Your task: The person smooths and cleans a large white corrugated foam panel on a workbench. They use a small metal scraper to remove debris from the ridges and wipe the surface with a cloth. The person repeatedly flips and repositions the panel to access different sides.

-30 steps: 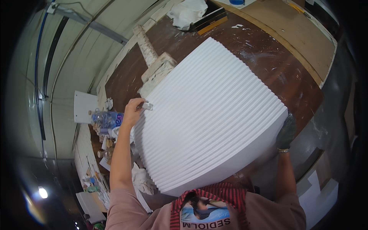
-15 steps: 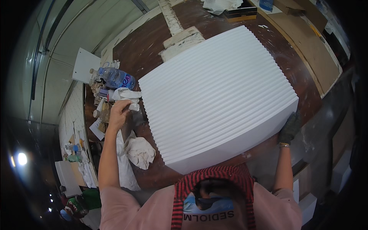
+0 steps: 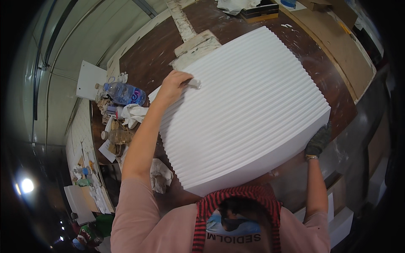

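A large white ribbed panel (image 3: 244,109) with a smooth front side lies before me on the brown table. My bare left hand (image 3: 173,86) is over the panel's far left part, its fingers pinched on a small whitish scrap (image 3: 194,84). Whether that scrap is cloth or paper I cannot make out. At the panel's right near corner, my right hand (image 3: 318,142) in a dark glove grips the edge. Part of its fingers is hidden by the panel.
Left of the panel stand a plastic water bottle (image 3: 124,93), a crumpled white cloth (image 3: 134,114) and a lying bottle (image 3: 118,135). Another rag (image 3: 161,175) lies nearer me. Stained blocks (image 3: 196,49) touch the far side. A brown board (image 3: 329,46) lies at the far right.
My left hand has moved from beside the crumpled cloth up and right onto the panel, carrying the small scrap. My right hand stays at the corner.
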Demonstrator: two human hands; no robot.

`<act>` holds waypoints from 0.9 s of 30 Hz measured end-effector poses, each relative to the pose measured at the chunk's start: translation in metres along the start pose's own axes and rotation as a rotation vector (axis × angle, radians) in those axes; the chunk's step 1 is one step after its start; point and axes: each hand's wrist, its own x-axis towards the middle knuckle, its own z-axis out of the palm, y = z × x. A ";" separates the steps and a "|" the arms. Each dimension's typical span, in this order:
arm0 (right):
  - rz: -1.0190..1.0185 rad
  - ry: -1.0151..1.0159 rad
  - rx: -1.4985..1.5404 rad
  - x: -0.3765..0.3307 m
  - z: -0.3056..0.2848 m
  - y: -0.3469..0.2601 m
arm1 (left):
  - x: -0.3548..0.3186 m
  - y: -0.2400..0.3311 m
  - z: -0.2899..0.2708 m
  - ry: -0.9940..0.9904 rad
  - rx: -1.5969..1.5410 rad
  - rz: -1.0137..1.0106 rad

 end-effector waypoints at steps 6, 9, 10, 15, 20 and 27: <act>0.047 -0.013 -0.042 0.002 -0.004 -0.004 | 0.108 0.045 0.037 -0.054 -0.059 0.131; 0.101 -0.007 0.093 0.004 -0.004 -0.006 | 0.120 0.054 0.038 -0.083 -0.111 0.089; 0.115 -0.019 0.045 0.004 -0.004 -0.006 | 0.115 0.054 0.035 -0.138 -0.091 0.049; 0.055 -0.041 -0.158 0.004 -0.002 0.001 | 0.028 0.014 -0.007 -0.188 -0.024 -0.014; -0.017 -0.077 -0.217 0.001 0.006 0.027 | -0.092 -0.044 -0.057 -0.177 -0.024 -0.219; -0.223 -0.030 -0.278 0.000 0.027 0.077 | -0.203 -0.070 -0.111 -0.090 0.198 -0.585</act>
